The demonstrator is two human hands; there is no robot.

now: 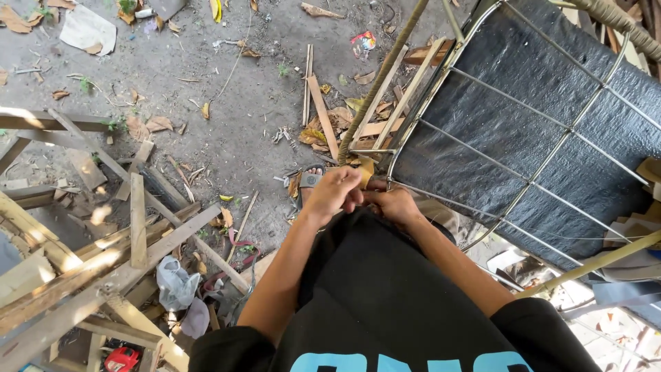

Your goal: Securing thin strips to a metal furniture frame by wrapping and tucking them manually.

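— So what was in the hands?

— Both were together at the lower corner of a metal wire frame point(530, 180). The left hand point(333, 194) was closed on a yellowish strip point(365, 167) at that corner, and the right hand point(394, 204) was bunched just beside it, fingers curled on the same spot; I couldn't tell exactly what the right one pinched.

— And the frame itself?

— Tilted, with dark sheeting point(523, 117) behind its bars. A wrapped rod point(382, 79) ran up from the corner where the hands were, already wound in tan cord.

— Any containers about?

— None I could make out properly. A crumpled plastic bag point(174, 284) lay on the ground to the left; its contents were hidden. A small red tool point(122, 359) sat near the bottom edge.

— What about the ground?

— Bare grey dirt floor point(234, 131), scattered with dry leaves, wood offcuts and scraps of paper. A sandal point(310, 180) lay right beside the left hand.

— Room to move?

— Tight. Stacked wooden planks point(82, 269) crowded the left side, the frame filled the right, and the open dirt lay mostly ahead.
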